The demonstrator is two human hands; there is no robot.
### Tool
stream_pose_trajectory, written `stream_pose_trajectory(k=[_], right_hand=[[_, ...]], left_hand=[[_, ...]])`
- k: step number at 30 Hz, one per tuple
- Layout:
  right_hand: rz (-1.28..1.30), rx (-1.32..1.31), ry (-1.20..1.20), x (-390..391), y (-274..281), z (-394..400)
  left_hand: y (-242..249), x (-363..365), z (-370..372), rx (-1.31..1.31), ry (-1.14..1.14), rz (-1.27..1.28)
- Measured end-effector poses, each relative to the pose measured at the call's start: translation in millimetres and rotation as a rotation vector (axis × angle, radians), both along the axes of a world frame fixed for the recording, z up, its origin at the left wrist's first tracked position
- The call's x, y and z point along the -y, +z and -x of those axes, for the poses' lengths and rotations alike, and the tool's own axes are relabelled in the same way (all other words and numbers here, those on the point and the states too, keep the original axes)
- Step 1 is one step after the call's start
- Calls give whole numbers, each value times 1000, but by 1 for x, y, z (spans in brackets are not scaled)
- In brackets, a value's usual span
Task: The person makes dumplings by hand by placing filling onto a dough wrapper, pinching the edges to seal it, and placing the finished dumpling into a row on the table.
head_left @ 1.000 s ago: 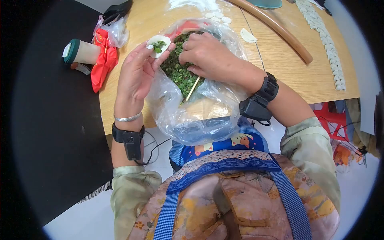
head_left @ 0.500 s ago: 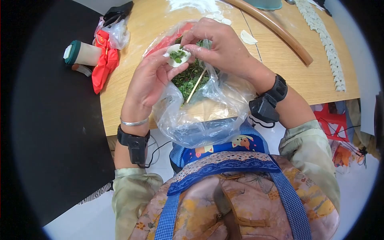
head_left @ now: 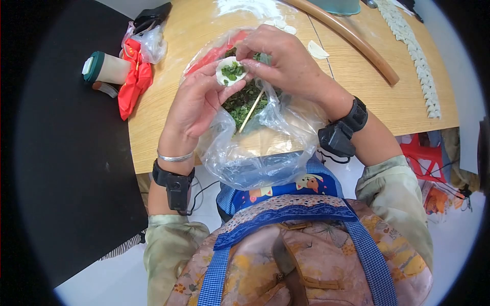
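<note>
My left hand [head_left: 196, 99] holds a round white dough wrapper [head_left: 222, 78] between its fingers, with chopped green filling [head_left: 233, 71] heaped on it. My right hand [head_left: 286, 58] is at the wrapper's right side, thumb and fingertips bent together; its fingertips touch or nearly touch the edge, and whether they grip it is too small to tell. Below both hands an open clear plastic bag [head_left: 224, 148] holds more chopped greens [head_left: 245, 104], with a wooden stick [head_left: 251, 111] lying slantwise on them.
Loose wrappers [head_left: 317, 50] and white flour [head_left: 247, 6] lie on the wooden table [head_left: 352, 84]. A long brown rod [head_left: 352, 38] and a row of folded dough pieces [head_left: 416, 53] are at the right. At the left are a cup [head_left: 109, 68] and a red bag [head_left: 135, 84].
The wrapper has shifted slightly right with my left hand, and the greens on it look fuller. My right fingertips have moved from above the filling to the wrapper's right edge.
</note>
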State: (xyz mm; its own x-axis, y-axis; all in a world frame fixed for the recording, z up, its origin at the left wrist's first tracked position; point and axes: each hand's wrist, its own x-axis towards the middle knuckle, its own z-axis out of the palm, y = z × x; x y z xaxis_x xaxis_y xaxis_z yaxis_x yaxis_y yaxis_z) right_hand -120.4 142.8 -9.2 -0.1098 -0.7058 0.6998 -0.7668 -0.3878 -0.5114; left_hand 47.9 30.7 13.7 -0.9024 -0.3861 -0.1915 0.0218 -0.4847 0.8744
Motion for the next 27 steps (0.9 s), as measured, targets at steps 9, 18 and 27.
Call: stream_pose_trajectory(k=[9, 18, 27], right_hand=[[31, -72, 72, 1, -1, 1], [43, -167, 46, 3, 0, -2], [124, -303, 61, 5, 0, -4]], left_hand=[[0, 4, -4, -4, -3, 68], [-4, 7, -7, -11, 40, 45], [-2, 7, -9, 21, 41, 40]])
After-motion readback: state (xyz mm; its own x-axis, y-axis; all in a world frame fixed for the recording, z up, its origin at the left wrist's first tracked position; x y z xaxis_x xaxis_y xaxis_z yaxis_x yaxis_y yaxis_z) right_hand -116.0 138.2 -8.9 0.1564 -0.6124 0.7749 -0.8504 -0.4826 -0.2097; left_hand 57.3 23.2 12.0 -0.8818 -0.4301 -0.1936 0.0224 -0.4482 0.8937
